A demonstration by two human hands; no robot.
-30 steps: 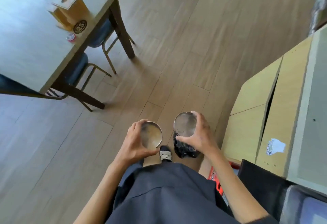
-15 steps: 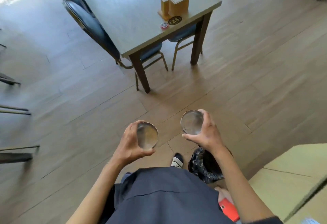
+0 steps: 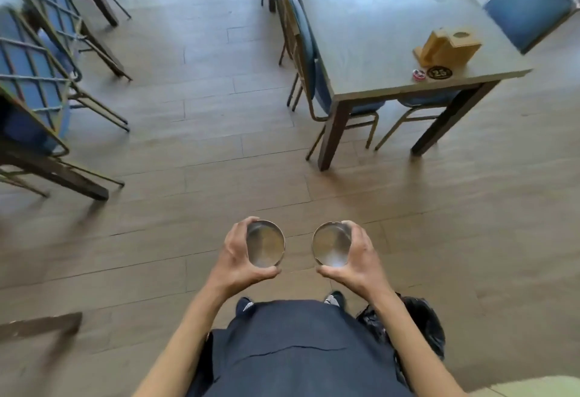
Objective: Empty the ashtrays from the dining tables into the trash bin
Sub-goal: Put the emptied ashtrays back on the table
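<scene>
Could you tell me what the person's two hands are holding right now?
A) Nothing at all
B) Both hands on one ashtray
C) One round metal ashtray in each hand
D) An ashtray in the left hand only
C: the left hand grips one round ashtray and the right hand grips another ashtray, held apart above the floor.

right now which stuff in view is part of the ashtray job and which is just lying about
Part of the job:
left ashtray, held in left hand
right ashtray, held in right hand
black trash bag

Just lying about:
wooden holder
number disc
small red item
chairs
</scene>
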